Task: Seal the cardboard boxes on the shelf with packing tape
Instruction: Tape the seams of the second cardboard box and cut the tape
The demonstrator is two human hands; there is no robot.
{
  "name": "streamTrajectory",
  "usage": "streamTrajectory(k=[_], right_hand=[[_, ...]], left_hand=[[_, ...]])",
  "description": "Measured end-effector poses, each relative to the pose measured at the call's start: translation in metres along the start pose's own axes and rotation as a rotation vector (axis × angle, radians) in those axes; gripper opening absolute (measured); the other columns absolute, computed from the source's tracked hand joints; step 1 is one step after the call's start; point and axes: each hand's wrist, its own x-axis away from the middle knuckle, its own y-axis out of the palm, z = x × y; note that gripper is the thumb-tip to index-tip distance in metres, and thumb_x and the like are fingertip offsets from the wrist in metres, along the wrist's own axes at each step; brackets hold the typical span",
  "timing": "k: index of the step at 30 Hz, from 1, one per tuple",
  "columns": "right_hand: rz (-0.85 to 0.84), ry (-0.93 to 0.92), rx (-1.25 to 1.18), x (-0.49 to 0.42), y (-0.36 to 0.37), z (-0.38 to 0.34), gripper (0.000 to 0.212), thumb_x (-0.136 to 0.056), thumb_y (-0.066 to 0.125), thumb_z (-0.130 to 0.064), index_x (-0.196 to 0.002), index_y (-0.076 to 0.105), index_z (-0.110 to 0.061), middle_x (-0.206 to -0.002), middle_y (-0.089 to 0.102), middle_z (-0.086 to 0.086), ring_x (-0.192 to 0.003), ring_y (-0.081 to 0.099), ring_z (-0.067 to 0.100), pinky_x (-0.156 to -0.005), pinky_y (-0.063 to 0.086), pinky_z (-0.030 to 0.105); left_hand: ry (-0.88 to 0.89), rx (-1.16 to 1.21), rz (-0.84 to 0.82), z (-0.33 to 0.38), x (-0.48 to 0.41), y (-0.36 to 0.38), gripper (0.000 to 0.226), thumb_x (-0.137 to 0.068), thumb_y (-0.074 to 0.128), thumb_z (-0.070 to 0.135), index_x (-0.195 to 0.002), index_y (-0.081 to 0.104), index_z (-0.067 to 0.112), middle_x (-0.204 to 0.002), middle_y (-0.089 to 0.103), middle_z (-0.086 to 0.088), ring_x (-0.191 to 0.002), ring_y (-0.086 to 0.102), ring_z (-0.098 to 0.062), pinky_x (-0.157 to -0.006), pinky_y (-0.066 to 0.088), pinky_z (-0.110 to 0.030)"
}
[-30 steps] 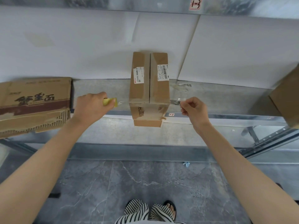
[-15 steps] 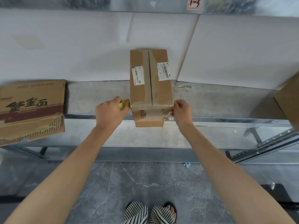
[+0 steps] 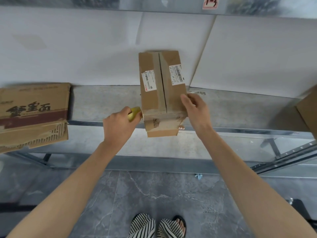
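Risk: box [image 3: 154, 93] overhangs shelf [image 3: 103, 100] front edge; left hand [image 3: 118, 124] grips tape roll [image 3: 134, 112], right hand [image 3: 195, 109] spread, pressing box; hard tug could tip it off.

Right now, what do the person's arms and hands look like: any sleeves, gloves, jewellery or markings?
The left forearm and right forearm are bare down to the picture's lower edge, with no sleeve in view. The left hand and right hand are ungloved; no watch, bracelet, ring or marking shows on them.
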Motion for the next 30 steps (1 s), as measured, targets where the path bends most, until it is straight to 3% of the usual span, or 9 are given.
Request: streamTrajectory(k=[3, 7, 9, 15, 20, 23, 25, 27, 30], right_hand=[[-0.040, -0.019, -0.012, 0.003, 0.000, -0.002, 0.018, -0.091, 0.061, -0.022, -0.109, 0.061, -0.019, -0.096, 0.063, -0.014, -0.086, 0.059, -0.002, -0.069, 0.049, 0.008], [-0.141, -0.017, -0.041, -0.008, 0.004, -0.012, 0.015, -0.090, 0.061, -0.016, -0.102, 0.068, -0.021, -0.088, 0.067, -0.009, -0.078, 0.062, 0.005, -0.068, 0.051, 0.018], [-0.205, -0.035, -0.030, -0.021, 0.007, -0.019, 0.013, -0.090, 0.062, -0.016, -0.099, 0.069, -0.023, -0.088, 0.068, -0.010, -0.078, 0.062, 0.004, -0.069, 0.050, 0.015], [-0.289, -0.053, 0.171, -0.070, 0.024, -0.043, 0.014, -0.087, 0.066, -0.031, -0.097, 0.065, -0.022, -0.091, 0.066, -0.006, -0.073, 0.060, 0.004, -0.054, 0.042, 0.010], [-0.213, -0.230, 0.624, -0.087, 0.028, -0.047, 0.019, -0.089, 0.061, -0.029, -0.104, 0.066, -0.019, -0.110, 0.061, 0.002, -0.101, 0.057, 0.017, -0.076, 0.041, 0.027], [-0.343, -0.302, 0.849, -0.083, 0.028, -0.050, 0.045, -0.081, 0.059, -0.057, -0.113, 0.061, -0.025, -0.116, 0.052, 0.000, -0.102, 0.052, 0.020, -0.089, 0.041, 0.038], [-0.467, -0.259, 1.023, -0.080, 0.029, -0.053, 0.074, -0.070, 0.052, -0.079, -0.127, 0.049, -0.031, -0.124, 0.044, 0.000, -0.114, 0.042, 0.024, -0.102, 0.027, 0.049], [-0.536, -0.207, 1.158, -0.080, 0.031, -0.054, 0.096, -0.063, 0.049, -0.087, -0.140, 0.032, -0.033, -0.138, 0.034, 0.003, -0.131, 0.027, 0.027, -0.109, 0.015, 0.057], [-0.593, -0.161, 1.192, -0.084, 0.034, -0.054, 0.108, -0.060, 0.055, -0.085, -0.146, 0.019, -0.031, -0.149, 0.020, 0.003, -0.140, 0.012, 0.029, -0.111, 0.010, 0.060]], left_hand=[[-0.022, 0.043, 0.029, -0.001, 0.011, -0.005, 0.042, -0.082, 0.070, 0.036, -0.061, 0.040, 0.017, -0.044, 0.035, 0.004, -0.037, 0.035, -0.020, -0.046, 0.019, -0.016], [-0.041, 0.037, 0.066, 0.002, 0.029, -0.013, 0.041, -0.077, 0.064, 0.044, -0.059, 0.038, 0.018, -0.042, 0.031, 0.006, -0.037, 0.030, -0.020, -0.046, 0.016, -0.015], [-0.073, 0.028, 0.096, 0.007, 0.036, -0.014, 0.044, -0.076, 0.064, 0.047, -0.058, 0.035, 0.019, -0.041, 0.029, 0.007, -0.037, 0.027, -0.020, -0.046, 0.015, -0.016], [-0.317, 0.080, 0.064, 0.026, 0.025, -0.006, 0.040, -0.086, 0.055, 0.053, -0.067, 0.047, 0.019, -0.050, 0.050, 0.003, -0.049, 0.047, -0.022, -0.048, 0.026, -0.026], [-0.404, 0.198, -0.042, 0.051, 0.020, 0.010, 0.030, -0.090, 0.045, 0.044, -0.079, 0.052, 0.017, -0.066, 0.058, 0.001, -0.063, 0.054, -0.022, -0.057, 0.037, -0.029], [-0.421, 0.265, -0.086, 0.059, 0.017, 0.018, 0.022, -0.091, 0.044, 0.035, -0.081, 0.052, 0.017, -0.069, 0.058, 0.002, -0.065, 0.054, -0.020, -0.056, 0.037, -0.029], [-0.424, 0.308, -0.106, 0.063, 0.014, 0.022, 0.018, -0.092, 0.045, 0.031, -0.081, 0.051, 0.018, -0.070, 0.059, 0.002, -0.065, 0.054, -0.017, -0.053, 0.033, -0.027], [-0.419, 0.326, -0.106, 0.066, 0.012, 0.024, 0.017, -0.092, 0.045, 0.030, -0.080, 0.050, 0.019, -0.068, 0.057, 0.005, -0.065, 0.054, -0.014, -0.052, 0.033, -0.026], [-0.444, 0.340, -0.108, 0.070, 0.009, 0.025, 0.019, -0.092, 0.044, 0.031, -0.080, 0.051, 0.019, -0.070, 0.058, 0.005, -0.067, 0.055, -0.013, -0.053, 0.034, -0.026]])
